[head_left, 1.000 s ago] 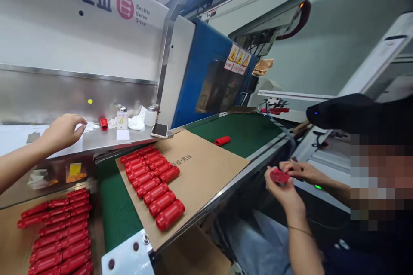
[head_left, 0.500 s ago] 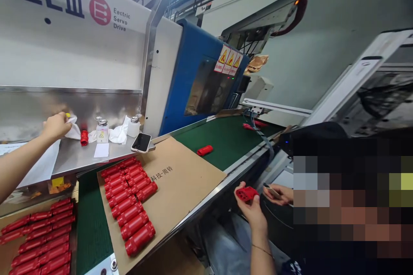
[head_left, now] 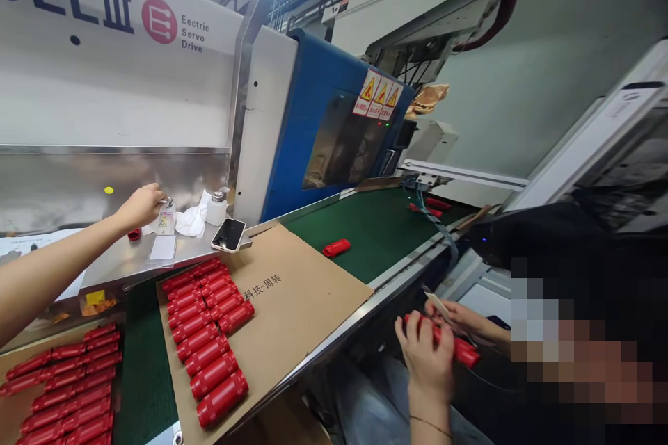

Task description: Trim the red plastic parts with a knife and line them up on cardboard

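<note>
The person's left hand point(head_left: 425, 356), the one with a thin bracelet at the wrist, is closed around a red moulded cylinder point(head_left: 441, 337), fingers wrapped over it, while the right hand point(head_left: 459, 320) sits just beside it with its fingers pinching a pale flat strip point(head_left: 437, 304) against the cylinder's upper side; what the strip is cannot be made out. Half a second earlier the left palm held the red part end-on with its holes showing, and now it lies lengthwise, its far end poking out past the hands. Both hands are above blue jeans, just off the near edge of the green conveyor belt point(head_left: 370, 236). A cardboard sheet point(head_left: 297, 292) on the belt carries rows of red cylinders point(head_left: 209, 354) and the printed words 科技-周转, and one loose red cylinder point(head_left: 337, 247) lies on the bare belt. A co-worker's arm point(head_left: 62, 268) has moved along the steel bench point(head_left: 120, 264), and that hand point(head_left: 140, 207) now touches the top of a labelled bottle point(head_left: 165, 222) instead of the white cloth point(head_left: 191, 219), partly hiding a small red piece point(head_left: 134, 234). A phone point(head_left: 228, 234) lies at the bench's edge. The panel above reads "EL III" and "Electric Servo Drive", its first word cut by glare or print, and a pixelated blur hides the lower right
</note>
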{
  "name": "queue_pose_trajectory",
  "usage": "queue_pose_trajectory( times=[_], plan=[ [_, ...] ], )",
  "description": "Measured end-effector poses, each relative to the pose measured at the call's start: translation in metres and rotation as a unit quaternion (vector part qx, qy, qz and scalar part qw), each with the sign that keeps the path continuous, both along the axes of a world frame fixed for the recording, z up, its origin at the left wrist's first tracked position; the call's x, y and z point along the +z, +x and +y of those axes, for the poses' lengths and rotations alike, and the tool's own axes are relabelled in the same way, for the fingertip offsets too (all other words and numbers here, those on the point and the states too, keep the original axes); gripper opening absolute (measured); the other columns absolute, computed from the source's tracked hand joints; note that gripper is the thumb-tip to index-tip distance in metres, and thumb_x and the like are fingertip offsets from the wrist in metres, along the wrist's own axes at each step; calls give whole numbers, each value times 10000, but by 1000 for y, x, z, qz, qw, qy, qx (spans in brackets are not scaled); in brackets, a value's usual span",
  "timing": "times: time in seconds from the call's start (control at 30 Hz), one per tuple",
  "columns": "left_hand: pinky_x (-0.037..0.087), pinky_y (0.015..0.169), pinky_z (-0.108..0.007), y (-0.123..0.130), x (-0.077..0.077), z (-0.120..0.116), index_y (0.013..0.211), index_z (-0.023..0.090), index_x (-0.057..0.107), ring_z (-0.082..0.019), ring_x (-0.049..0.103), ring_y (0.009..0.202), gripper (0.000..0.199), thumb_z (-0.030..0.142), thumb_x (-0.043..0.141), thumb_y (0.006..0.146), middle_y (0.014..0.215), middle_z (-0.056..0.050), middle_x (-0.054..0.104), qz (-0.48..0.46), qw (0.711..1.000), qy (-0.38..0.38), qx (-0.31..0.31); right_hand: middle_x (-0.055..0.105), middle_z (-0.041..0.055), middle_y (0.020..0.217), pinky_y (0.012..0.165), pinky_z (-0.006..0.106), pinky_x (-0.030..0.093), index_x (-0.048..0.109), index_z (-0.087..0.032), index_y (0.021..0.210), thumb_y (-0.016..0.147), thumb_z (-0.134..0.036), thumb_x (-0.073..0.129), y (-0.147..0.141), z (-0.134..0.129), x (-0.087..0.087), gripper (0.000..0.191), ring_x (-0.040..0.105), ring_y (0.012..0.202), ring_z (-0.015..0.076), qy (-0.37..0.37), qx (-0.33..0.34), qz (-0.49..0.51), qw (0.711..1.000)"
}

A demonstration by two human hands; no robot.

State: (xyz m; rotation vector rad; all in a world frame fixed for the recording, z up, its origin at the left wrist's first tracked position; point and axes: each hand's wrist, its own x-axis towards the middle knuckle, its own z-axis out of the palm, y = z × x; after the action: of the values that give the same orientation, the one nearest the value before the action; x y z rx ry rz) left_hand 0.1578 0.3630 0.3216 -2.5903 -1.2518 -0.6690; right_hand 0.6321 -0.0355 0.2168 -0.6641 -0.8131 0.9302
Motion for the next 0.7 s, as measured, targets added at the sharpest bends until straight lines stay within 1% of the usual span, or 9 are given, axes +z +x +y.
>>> queue_pose_trajectory(
  times=[0.1,0.17,0.27,0.33,0.43,0.53,0.7],
  plan=[
    [629,965,-504,-5,5,2,1327,200,692,-279,722,1148,355,383,713,1025,1360,-115,709,0,1000,-1,10,836,-67,831,332,155,504,811,-338,923,884,3,822,13,-17,7,343,769,590,145,-64,-61,-34,995],
    [628,968,-509,-8,9,4,1342,198,684,-283,719,1157,369,382,714,1024,1368,-117,705,-5,1000,3,23,831,-67,825,350,146,515,804,-332,913,910,-29,824,12,-22,9,304,767,600,128,-62,-82,-61,993],
    [631,953,-502,-7,10,7,1362,196,671,-281,724,1144,390,378,720,1020,1362,-117,704,-3,999,4,36,810,-41,774,337,206,517,784,-347,903,929,-210,873,-3,-23,7,166,754,600,161,-30,-76,-99,992],
    [632,954,-502,-5,10,8,1349,196,678,-281,724,1143,380,380,721,1019,1357,-116,707,12,999,0,33,805,-23,773,338,256,517,771,-362,935,933,-297,878,-15,-21,5,125,753,614,194,-22,-70,-110,991],
    [629,968,-504,-4,9,10,1322,206,696,-282,720,1154,352,387,715,1022,1363,-113,708,39,999,-3,20,811,-12,805,377,296,528,753,-367,987,932,-337,877,-28,-19,4,139,761,651,216,-30,-72,-122,989],
    [628,972,-501,-5,10,11,1320,211,699,-281,717,1158,343,384,712,1024,1369,-112,707,61,998,-4,9,811,-11,812,413,319,535,738,-368,972,926,-381,879,-36,-18,5,150,770,686,231,-45,-79,-132,987],
    [625,977,-504,-7,12,12,1317,210,699,-281,716,1162,341,385,711,1025,1370,-113,706,84,996,2,4,791,-14,793,406,316,517,708,-367,942,918,-413,878,-46,-18,8,178,781,711,252,-55,-91,-136,985]
  ],
)
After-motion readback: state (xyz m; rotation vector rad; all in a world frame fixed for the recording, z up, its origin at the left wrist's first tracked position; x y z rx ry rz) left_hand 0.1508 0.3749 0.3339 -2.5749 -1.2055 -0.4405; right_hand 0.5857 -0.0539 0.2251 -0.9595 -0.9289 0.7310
